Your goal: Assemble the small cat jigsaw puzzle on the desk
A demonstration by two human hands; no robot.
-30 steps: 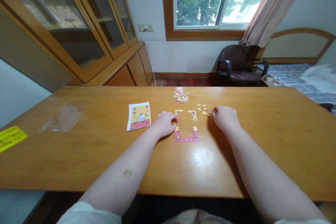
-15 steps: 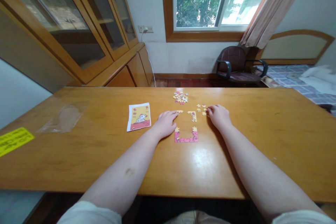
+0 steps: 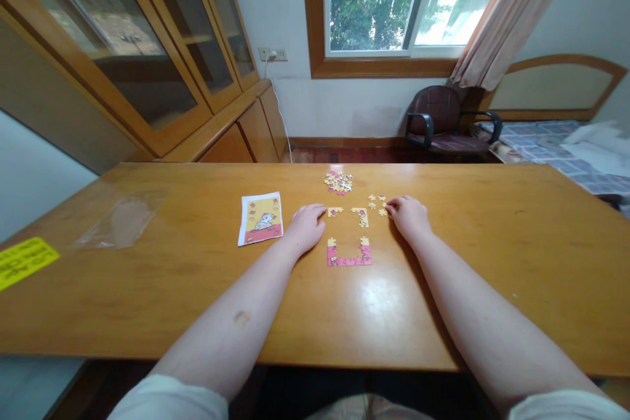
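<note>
My left hand (image 3: 306, 226) rests on the table with its fingers stretched out, holding nothing. Its fingertips are just left of a yellow upper-left puzzle corner (image 3: 335, 211). To the right of that lies a yellow upper-right corner section (image 3: 363, 215). Nearer me is a pink U-shaped lower border (image 3: 350, 262) with yellow upper ends. My right hand (image 3: 408, 216) has its thumb and fingers closed at the edge of a small group of loose yellow puzzle pieces (image 3: 373, 205). A piece seems to be at those fingertips, mostly hidden.
A heap of mixed puzzle pieces (image 3: 338, 182) lies near the table's far edge. Left of my hand is a reference picture (image 3: 261, 218) of a white animal. Farther left are a clear plastic bag (image 3: 123, 220) and a yellow label (image 3: 27, 262). A chair (image 3: 440, 118) stands beyond the table.
My left hand has drawn back a little to the left, uncovering the upper-left corner section. My right hand has shifted slightly left toward the loose pieces.
</note>
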